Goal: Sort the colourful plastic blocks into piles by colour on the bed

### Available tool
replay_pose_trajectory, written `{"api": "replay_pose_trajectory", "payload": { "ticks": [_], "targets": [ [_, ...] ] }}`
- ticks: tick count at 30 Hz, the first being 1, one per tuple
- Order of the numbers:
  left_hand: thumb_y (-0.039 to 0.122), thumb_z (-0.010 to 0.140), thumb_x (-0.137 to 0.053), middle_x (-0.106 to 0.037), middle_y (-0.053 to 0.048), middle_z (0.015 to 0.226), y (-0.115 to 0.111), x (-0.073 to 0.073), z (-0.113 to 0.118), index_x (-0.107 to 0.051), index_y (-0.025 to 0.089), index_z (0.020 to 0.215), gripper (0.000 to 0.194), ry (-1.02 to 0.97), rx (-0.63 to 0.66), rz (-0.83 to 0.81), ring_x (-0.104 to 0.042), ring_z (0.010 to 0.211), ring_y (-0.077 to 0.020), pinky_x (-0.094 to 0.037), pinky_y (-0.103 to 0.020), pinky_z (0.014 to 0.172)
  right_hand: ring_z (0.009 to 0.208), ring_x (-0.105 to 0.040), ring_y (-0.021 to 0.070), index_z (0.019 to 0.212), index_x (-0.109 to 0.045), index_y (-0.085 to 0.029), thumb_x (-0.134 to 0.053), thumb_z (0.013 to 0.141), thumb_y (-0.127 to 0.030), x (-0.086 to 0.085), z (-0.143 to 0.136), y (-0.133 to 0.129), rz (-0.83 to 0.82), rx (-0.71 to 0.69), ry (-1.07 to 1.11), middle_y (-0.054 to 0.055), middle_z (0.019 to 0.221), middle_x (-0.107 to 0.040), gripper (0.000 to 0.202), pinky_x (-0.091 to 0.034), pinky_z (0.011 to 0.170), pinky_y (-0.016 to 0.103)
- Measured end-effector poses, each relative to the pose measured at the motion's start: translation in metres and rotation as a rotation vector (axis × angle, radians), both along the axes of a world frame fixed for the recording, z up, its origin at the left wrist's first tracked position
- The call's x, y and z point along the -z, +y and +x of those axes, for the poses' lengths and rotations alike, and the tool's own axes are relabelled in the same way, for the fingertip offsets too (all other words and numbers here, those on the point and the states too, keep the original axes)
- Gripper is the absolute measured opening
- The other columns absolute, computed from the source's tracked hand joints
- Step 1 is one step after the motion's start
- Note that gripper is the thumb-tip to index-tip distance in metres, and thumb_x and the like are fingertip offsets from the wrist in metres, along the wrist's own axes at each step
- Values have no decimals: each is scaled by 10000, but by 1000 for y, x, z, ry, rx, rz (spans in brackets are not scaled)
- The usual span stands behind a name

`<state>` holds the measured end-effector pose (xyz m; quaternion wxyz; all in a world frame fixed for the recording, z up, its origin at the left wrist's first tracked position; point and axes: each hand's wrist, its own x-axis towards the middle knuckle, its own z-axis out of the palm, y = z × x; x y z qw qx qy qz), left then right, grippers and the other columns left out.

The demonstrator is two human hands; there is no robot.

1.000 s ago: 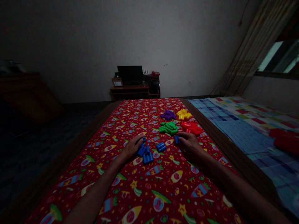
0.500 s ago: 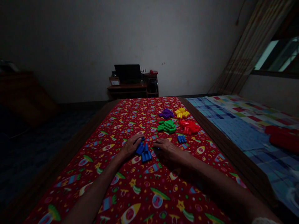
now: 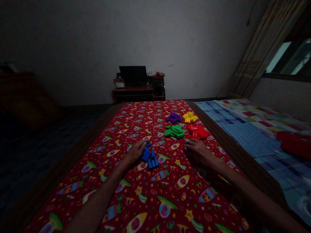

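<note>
the brown left border of the tabletop (image 3: 68,161) runs well apart from the left hand (image 3: 136,151), which lies low, fingertips at the upper left side of the blue pile (image 3: 150,156); i cannot tell whether they are clamped on a piece. it serves best as a light, steady stop, so the loose, overlapping pieces don't slide. red cloth (image 3: 173,155) spans the gap between the hands, leaving room for sideways moves kept low. the purple pile (image 3: 173,117) and green pile (image 3: 174,131) sit beyond that gap, so a path nearer the person avoids them. farther right, a blue piece (image 3: 187,144) shows at the fingertips of the right hand (image 3: 200,150); grip or mere touch is hidden. gentle fingers seem wise: the red pile (image 3: 198,132) is just beyond, below the yellow pile (image 3: 189,117). the tabletop's right border (image 3: 224,142) is near, so outward room is tighter here.
</note>
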<state>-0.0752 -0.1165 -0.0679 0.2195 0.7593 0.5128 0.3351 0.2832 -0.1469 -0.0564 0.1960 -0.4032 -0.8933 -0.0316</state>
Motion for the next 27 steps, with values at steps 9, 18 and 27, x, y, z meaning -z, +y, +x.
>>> {"api": "replay_pose_trajectory", "payload": {
  "ticks": [9, 18, 27],
  "targets": [
    [612, 897, -296, -641, -132, 1258, -2, -4, -2, -508, 142, 1328, 673, -55, -31, -61, -588, 1180, -257, -430, -424, 1044, 941, -560, 192, 1190, -538, -172, -504, 932, -270, -12, -122, -7, -78, -296, 122, 126, 1086, -600, 278, -452, 812, 310],
    [561, 915, -305, -649, -124, 1248, -3, -3, -2, -528, 159, 1307, 605, -66, -13, -56, -589, 1181, -254, -435, -424, 1039, 1016, -587, 214, 1180, -564, -148, -520, 920, -231, -14, -115, -2, -139, -289, 307, 146, 1126, -627, 277, -476, 846, 333],
    [605, 904, -289, -625, -139, 1281, -2, -5, -2, -567, 131, 1276, 664, -38, 13, -38, -584, 1186, -265, -427, -432, 1045, 955, -624, 240, 1015, -667, -145, -520, 901, -237, -15, -17, 10, -87, -65, 127, 143, 1055, -664, 207, -492, 852, 394]
  ]
}}
